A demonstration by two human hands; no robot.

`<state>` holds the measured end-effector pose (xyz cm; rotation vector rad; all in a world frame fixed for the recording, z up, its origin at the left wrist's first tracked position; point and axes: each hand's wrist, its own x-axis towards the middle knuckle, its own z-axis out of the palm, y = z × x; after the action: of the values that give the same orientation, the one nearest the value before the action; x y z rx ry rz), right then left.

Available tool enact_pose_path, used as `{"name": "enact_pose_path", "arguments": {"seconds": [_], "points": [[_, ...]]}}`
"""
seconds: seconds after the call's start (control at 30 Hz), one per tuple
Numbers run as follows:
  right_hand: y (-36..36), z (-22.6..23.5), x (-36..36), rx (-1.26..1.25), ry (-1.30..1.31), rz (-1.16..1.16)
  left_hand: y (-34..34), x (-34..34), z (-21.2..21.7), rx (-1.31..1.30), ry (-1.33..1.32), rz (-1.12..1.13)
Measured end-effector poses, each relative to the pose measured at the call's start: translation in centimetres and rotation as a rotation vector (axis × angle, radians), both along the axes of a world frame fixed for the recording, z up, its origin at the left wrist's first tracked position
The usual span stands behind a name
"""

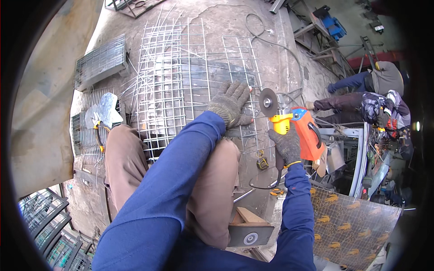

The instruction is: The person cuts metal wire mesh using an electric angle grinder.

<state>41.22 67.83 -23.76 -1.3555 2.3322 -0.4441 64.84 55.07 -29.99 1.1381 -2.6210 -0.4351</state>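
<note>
My left hand (229, 103), in a grey knit glove, presses down on a wire mesh panel (217, 74) with its fingers spread. Several mesh panels and loose rods overlap on the floor around it. A yellow angle grinder (281, 123) is gripped by my right hand (287, 145), also gloved. Its cutting disc (267, 103) stands upright just right of my left hand, close to the mesh edge; I cannot tell whether it touches the wire. The grinder's cord hangs below my right wrist. An orange case (309, 135) with a black handle is right beside the grinder.
A tape measure (262, 163) and orange-handled pliers (276, 192) lie nearby. Cutting pliers (98, 132) rest at left by a metal sheet piece (108, 110). A metal frame box (101, 62) stands beyond. A cable (289, 49) crosses the floor. Other people (382, 97) work at right.
</note>
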Motion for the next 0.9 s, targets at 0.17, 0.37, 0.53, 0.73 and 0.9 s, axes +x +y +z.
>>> {"name": "enact_pose_path", "arguments": {"seconds": [0.17, 0.37, 0.53, 0.73, 0.9], "points": [[0.1, -0.2, -0.3, 0.006, -0.005, -0.005, 0.0, 0.0, 0.0, -0.006, 0.013, 0.005], [-0.2, -0.7, -0.8, 0.024, 0.023, 0.023, 0.0, -0.1, 0.0, -0.003, -0.026, -0.003], [-0.2, -0.7, -0.8, 0.025, 0.009, 0.038, -0.1, -0.2, -0.2, -0.01, -0.019, -0.003], [-0.1, -0.9, -1.0, 0.006, 0.004, 0.048, 0.0, -0.2, -0.4, -0.037, -0.023, -0.013], [0.0, -0.8, -1.2, 0.012, 0.018, 0.087, 0.0, -0.1, -0.5, -0.05, -0.002, -0.01]]}}
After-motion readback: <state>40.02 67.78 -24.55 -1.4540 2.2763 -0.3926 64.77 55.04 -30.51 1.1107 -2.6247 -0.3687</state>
